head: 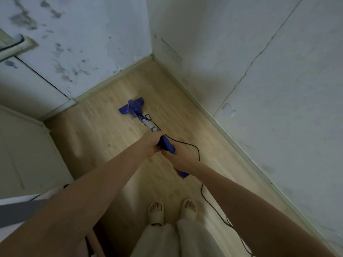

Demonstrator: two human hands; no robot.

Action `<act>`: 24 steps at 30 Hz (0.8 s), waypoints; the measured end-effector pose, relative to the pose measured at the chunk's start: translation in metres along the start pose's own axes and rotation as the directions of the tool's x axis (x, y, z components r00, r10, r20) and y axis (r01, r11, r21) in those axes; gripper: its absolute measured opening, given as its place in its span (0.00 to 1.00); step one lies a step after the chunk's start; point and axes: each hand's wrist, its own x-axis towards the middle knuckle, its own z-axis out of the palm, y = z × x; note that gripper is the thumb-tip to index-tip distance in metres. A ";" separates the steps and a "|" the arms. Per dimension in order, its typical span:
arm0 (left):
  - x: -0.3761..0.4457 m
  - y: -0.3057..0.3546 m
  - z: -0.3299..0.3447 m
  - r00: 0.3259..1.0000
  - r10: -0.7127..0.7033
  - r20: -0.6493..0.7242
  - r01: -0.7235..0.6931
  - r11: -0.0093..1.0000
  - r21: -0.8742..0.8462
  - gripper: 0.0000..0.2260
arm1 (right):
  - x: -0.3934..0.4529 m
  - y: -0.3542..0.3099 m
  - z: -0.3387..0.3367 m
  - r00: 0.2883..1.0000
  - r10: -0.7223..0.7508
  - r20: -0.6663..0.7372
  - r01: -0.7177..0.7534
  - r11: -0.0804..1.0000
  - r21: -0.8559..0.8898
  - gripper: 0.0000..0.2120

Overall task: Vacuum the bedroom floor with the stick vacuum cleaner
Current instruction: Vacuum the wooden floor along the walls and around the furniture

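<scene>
Gripping the unlabelled blue stick vacuum cleaner point(168, 144): left hand point(152, 143), right hand point(179, 156).

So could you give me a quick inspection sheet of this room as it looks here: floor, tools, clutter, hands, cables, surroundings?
Surface: light wood-look floor, bare around the vacuum head.
Job's things: blue stick vacuum cleaner, head flat on the floor near the room corner.
Clutter: nothing seen.
Hands: left hand grips the handle higher up the stick; right hand grips the handle end.
Cables: black power cord runs from the stick, loops past the right wrist and trails on the floor beside the slippers.
Surroundings: stained wall ahead, baseboard, cracked wall on the right.
</scene>
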 end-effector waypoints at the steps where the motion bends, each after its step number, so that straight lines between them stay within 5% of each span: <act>1: -0.011 -0.004 0.004 1.000 -0.021 -0.007 0.021 1.000 0.005 0.10 | -0.012 0.003 0.000 1.000 0.009 0.010 -0.009 1.000 0.016 0.08; 7: -0.078 -0.036 0.031 0.997 -0.069 -0.030 0.070 0.997 0.013 0.20 | -0.091 0.019 -0.019 0.998 -0.010 0.058 0.011 1.000 -0.010 0.06; 13: -0.144 -0.073 0.087 0.999 -0.015 -0.043 0.015 1.000 -0.015 0.18 | -0.155 0.045 -0.071 0.983 0.031 0.181 -0.002 0.987 -0.159 0.15; 18: -0.182 -0.096 0.119 0.993 -0.106 -0.052 0.092 0.968 -0.233 0.09 | -0.194 0.056 -0.114 0.965 0.061 0.254 0.013 0.960 -0.279 0.18; 24: -0.190 -0.124 0.108 0.994 -0.092 -0.060 0.065 0.936 -0.346 0.20 | -0.202 0.078 -0.079 0.972 -0.009 0.233 0.077 0.955 -0.286 0.12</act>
